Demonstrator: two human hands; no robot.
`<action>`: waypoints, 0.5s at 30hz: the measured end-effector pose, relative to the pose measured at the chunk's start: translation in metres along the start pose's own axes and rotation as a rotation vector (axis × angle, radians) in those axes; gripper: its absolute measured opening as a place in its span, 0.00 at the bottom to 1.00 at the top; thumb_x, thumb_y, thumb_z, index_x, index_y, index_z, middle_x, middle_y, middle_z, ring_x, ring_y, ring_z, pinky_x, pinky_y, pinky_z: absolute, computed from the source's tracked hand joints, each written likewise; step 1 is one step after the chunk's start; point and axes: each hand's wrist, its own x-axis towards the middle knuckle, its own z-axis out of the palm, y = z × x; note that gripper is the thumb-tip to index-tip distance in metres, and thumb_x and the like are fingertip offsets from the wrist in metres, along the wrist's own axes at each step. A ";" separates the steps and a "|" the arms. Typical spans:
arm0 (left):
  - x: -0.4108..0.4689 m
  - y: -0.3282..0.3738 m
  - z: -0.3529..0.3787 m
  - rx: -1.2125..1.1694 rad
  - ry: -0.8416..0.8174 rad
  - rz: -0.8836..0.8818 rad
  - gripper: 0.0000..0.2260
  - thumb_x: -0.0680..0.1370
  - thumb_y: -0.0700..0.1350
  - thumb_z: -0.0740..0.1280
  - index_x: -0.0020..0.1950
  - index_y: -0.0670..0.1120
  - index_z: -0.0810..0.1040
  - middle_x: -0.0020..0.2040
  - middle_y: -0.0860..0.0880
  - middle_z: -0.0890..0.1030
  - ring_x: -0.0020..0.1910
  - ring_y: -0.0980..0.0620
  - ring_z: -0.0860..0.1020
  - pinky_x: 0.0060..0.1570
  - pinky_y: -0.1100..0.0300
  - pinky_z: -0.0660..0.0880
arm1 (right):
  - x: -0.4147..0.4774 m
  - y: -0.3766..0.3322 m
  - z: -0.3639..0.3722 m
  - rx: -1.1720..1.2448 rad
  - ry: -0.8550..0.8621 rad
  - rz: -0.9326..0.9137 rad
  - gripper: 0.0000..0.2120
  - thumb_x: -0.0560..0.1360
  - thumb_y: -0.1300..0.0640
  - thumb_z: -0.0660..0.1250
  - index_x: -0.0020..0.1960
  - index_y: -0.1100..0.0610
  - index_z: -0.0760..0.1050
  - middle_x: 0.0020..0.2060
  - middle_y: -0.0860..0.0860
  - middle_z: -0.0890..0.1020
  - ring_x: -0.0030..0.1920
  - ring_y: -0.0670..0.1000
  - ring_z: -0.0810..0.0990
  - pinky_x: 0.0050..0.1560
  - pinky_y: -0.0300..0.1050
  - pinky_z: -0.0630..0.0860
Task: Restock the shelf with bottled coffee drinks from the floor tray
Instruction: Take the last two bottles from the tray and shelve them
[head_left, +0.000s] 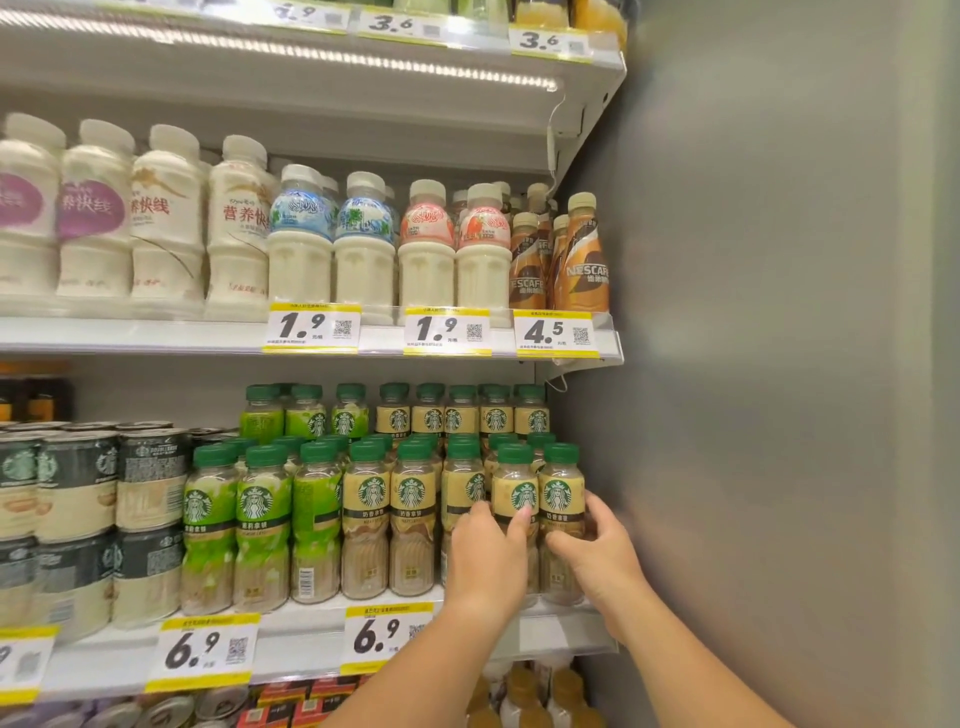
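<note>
Green-capped coffee bottles with tan labels stand in rows on the lower shelf (311, 631). My left hand (488, 558) wraps a front-row tan-label bottle (514, 493), its index finger lying across the label. My right hand (597, 551) grips the rightmost front bottle (561, 493) at the end of the row, close to the steel wall. Both bottles stand upright on the shelf at its front edge. More tan-label bottles (413, 499) fill the row to the left. The floor tray is out of view.
Green-label bottles (257, 519) and stacked cans (78, 519) stand further left. Above, a shelf carries white milk-drink bottles (301, 244) and brown Nescafe bottles (582, 260). A grey steel wall (779, 364) closes the right side. Price tags (387, 636) line the shelf edges.
</note>
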 end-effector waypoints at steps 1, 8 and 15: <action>0.000 0.000 0.000 0.016 -0.001 -0.012 0.23 0.81 0.58 0.61 0.66 0.43 0.73 0.61 0.45 0.79 0.61 0.45 0.76 0.60 0.53 0.73 | 0.000 0.001 0.000 -0.005 -0.001 -0.002 0.24 0.71 0.66 0.72 0.64 0.49 0.76 0.51 0.47 0.84 0.52 0.47 0.83 0.51 0.48 0.83; -0.004 -0.004 0.001 0.083 0.041 0.019 0.21 0.81 0.58 0.60 0.65 0.44 0.71 0.60 0.46 0.75 0.57 0.47 0.75 0.51 0.58 0.69 | 0.000 0.013 0.000 -0.088 0.051 -0.001 0.27 0.68 0.63 0.77 0.62 0.51 0.70 0.52 0.48 0.82 0.50 0.44 0.81 0.44 0.37 0.77; -0.015 -0.020 0.005 0.194 -0.001 -0.013 0.24 0.75 0.60 0.70 0.63 0.45 0.71 0.57 0.49 0.76 0.56 0.47 0.77 0.49 0.58 0.73 | -0.010 0.026 -0.002 -0.245 0.106 -0.075 0.32 0.68 0.56 0.78 0.69 0.50 0.72 0.59 0.46 0.80 0.58 0.48 0.78 0.60 0.50 0.79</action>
